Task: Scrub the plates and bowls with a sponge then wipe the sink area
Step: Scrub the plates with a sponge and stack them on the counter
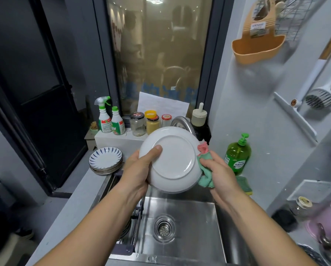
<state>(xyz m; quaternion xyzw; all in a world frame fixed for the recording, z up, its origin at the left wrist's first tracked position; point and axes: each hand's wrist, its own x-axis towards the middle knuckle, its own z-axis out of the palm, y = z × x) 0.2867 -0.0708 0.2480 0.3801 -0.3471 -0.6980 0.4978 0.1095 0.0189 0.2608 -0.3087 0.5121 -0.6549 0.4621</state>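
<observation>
My left hand (139,169) grips a white plate (173,158) by its left rim, thumb on the underside, which faces me. The plate is tilted upright above the steel sink (181,223). My right hand (216,173) clutches a green and pink cloth (205,162) pressed against the plate's right rim. A stack of blue-patterned plates (105,158) rests on the counter left of the sink. A green and yellow sponge (244,185) lies on the sink's right edge.
A green dish soap bottle (237,154) stands right of the plate. Spray bottles (111,120) and jars (145,123) line the ledge behind the curved faucet (181,121). A rack (134,227) sits in the sink's left part. A pink pot (327,221) is at the right.
</observation>
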